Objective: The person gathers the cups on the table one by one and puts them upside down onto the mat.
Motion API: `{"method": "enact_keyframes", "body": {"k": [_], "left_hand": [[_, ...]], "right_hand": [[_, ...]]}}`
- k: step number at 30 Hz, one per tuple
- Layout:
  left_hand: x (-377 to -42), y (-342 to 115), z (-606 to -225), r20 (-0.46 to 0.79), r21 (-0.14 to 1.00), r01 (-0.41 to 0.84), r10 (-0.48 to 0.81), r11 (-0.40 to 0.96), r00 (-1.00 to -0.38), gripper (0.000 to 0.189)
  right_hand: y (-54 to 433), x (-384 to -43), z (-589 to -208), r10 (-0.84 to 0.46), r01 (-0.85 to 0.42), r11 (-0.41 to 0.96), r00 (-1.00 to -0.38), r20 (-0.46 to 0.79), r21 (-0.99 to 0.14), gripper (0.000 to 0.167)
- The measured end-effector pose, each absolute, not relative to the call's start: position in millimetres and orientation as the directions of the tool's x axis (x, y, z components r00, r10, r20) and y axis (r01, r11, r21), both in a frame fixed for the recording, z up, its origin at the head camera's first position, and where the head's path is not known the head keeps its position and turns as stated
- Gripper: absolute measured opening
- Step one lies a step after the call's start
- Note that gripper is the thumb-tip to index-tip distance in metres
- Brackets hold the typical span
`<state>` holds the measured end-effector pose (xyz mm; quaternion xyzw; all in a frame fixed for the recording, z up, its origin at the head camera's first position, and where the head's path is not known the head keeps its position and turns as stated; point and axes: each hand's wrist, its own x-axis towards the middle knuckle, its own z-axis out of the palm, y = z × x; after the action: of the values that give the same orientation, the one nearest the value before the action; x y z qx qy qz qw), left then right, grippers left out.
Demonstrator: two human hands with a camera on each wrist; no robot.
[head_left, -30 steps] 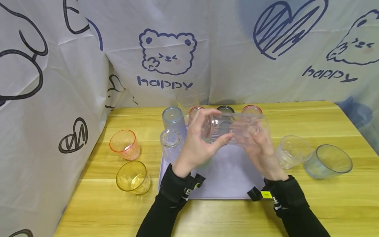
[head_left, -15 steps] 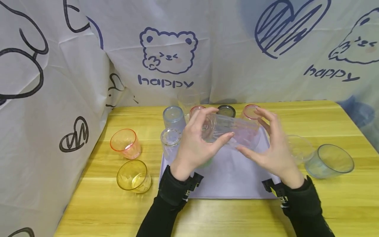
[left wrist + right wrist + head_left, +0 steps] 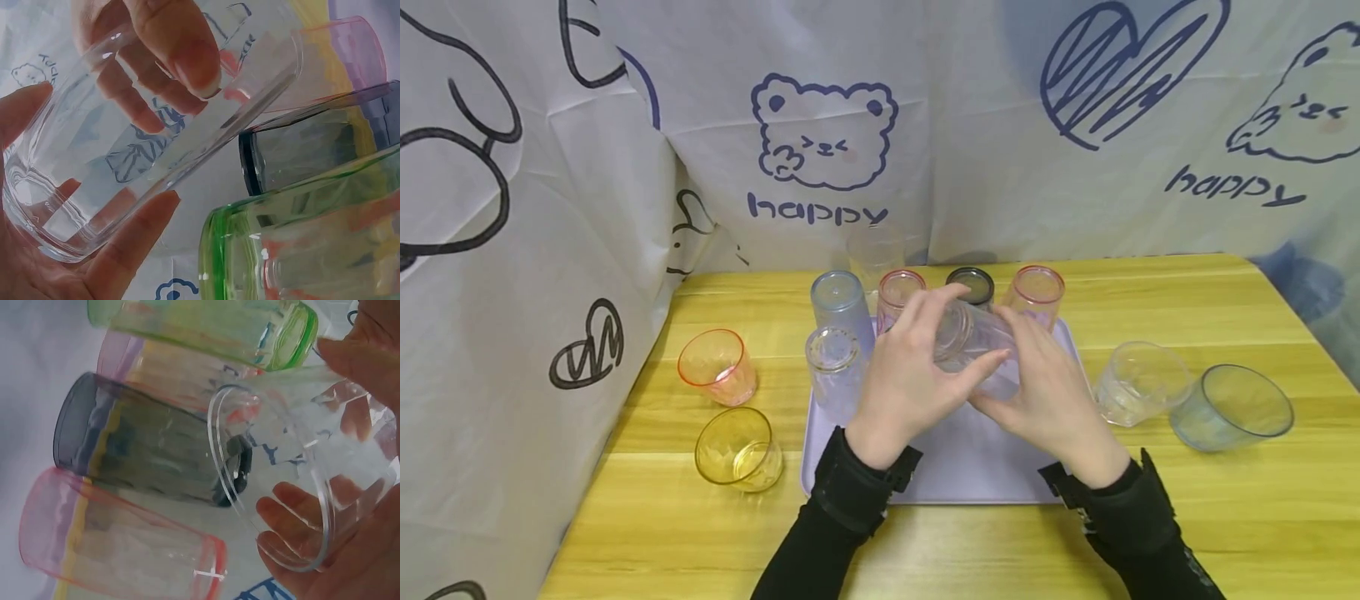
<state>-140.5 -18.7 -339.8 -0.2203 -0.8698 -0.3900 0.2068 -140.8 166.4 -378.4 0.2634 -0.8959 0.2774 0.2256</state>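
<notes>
Both hands hold one clear drinking glass (image 3: 973, 332), tilted on its side above the tray. My left hand (image 3: 917, 367) grips it round the base end, thumb below and fingers over the top. My right hand (image 3: 1048, 387) curls round the side near the mouth, and its fingers show through the glass wall (image 3: 275, 412). Upside-down tumblers stand just beyond: a dark grey one (image 3: 972, 285), two pinkish ones, a blue one (image 3: 838, 308) and a clear one (image 3: 833, 367). A green tumbler (image 3: 300, 250) stands close by in the wrist views, hidden behind my left hand in the head view.
The lilac tray (image 3: 970, 475) lies on the wooden table (image 3: 647, 533). Left of it stand an orange-rimmed glass (image 3: 718, 367) and a yellow glass (image 3: 739, 450). To its right are a clear glass (image 3: 1138, 383) and a blue-grey glass (image 3: 1232, 408). Printed cloth (image 3: 700, 75) hangs behind.
My right hand has spread away to the right, then come back left round the glass. The glass has turned from nearly level, and its base now faces more toward the head camera.
</notes>
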Motion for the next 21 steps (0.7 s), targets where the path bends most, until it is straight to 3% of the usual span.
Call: {"method": "enact_keyframes", "body": {"k": [5, 14, 21], "left_hand": [[-139.7, -16.3, -340.7, 0.527, 0.580, 0.544, 0.230, 0.606, -0.818, 0.070], [-138.7, -16.4, -339.8, 0.537, 0.545, 0.571, 0.267, 0.614, -0.800, 0.072], [-137.0, -16.4, -339.1, 0.513, 0.559, 0.566, 0.284, 0.606, -0.810, 0.069]], "right_hand": [[165.6, -141.2, -381.2, -0.329, -0.583, 0.716, -0.767, 0.551, -0.384, 0.089], [165.2, -139.2, -382.9, -0.302, -0.535, 0.727, -0.812, 0.500, -0.429, 0.095], [165.9, -142.9, -388.5, -0.296, -0.516, 0.656, -0.848, 0.440, -0.552, 0.092]]}}
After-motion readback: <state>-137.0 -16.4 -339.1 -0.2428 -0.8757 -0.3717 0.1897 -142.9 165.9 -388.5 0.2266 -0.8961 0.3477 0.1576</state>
